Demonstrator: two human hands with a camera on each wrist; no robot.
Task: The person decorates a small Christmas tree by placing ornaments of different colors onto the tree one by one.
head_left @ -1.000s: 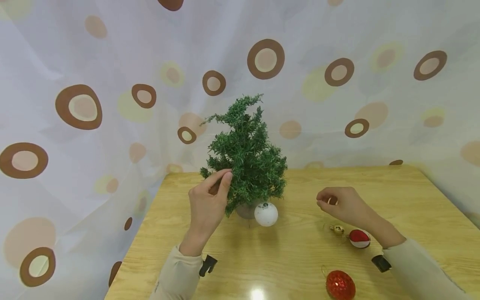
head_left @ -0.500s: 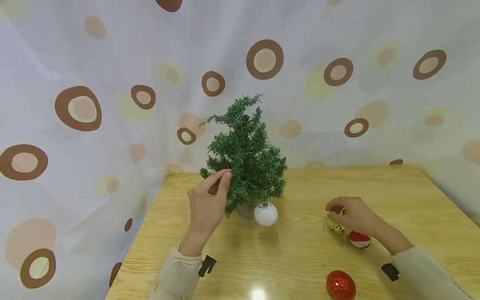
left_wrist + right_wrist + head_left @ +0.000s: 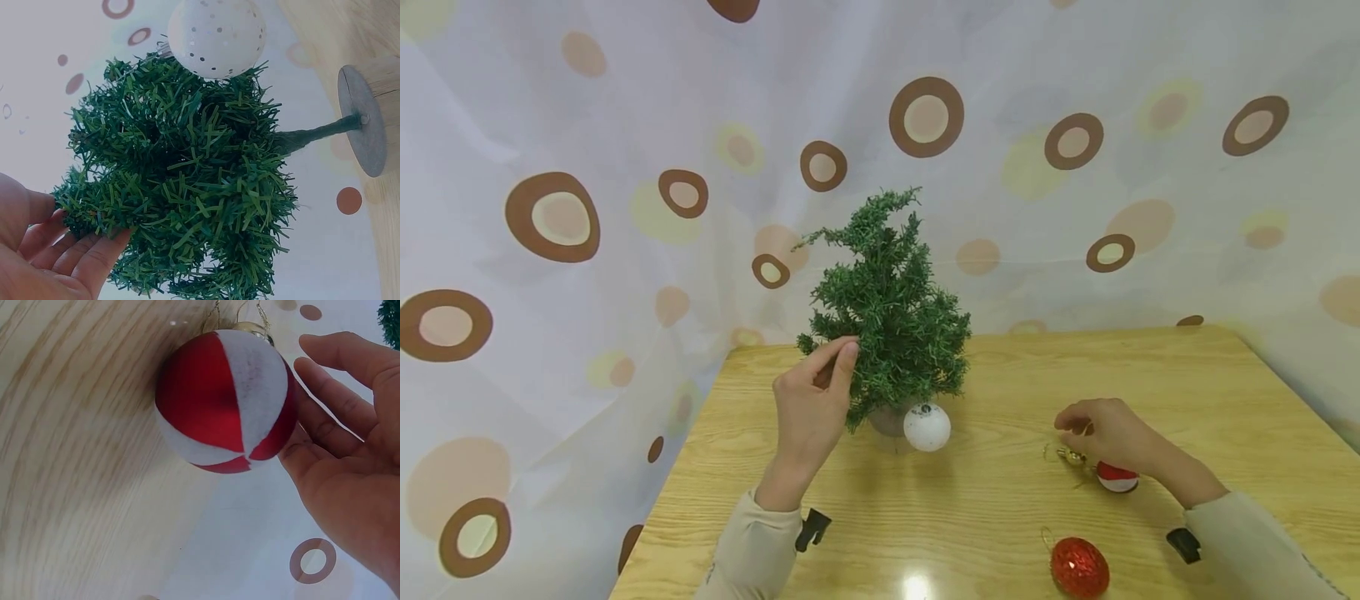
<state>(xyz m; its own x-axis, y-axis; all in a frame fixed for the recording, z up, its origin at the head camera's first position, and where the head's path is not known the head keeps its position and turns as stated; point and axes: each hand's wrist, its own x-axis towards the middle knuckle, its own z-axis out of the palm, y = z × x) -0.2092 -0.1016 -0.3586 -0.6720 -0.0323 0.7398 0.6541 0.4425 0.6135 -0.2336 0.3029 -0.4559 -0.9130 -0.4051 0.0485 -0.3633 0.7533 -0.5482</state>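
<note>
A small artificial Christmas tree (image 3: 887, 317) stands on a round base (image 3: 362, 122). My left hand (image 3: 812, 400) pinches one of its branches between thumb and fingers. From the tree's lower front hangs a white ball ornament (image 3: 927, 427) with dark specks. On the right, my right hand (image 3: 1108, 433) hovers low over the table, fingers bent and apart, holding nothing. Just below its fingertips lies a small gold ornament (image 3: 1072, 457). A red-and-white ball ornament (image 3: 228, 400) rests beside it, partly covered by the hand in the head view.
A glittery red ball ornament (image 3: 1079, 567) with a hanging loop lies at the front of the wooden table (image 3: 985, 525). Behind and to the left hangs a pale curtain (image 3: 700, 100) with brown ring patterns. The tabletop's left edge runs close to my left forearm.
My right hand has come down and slightly right, toward the gold ornament. The left hand keeps its grip on the branch.
</note>
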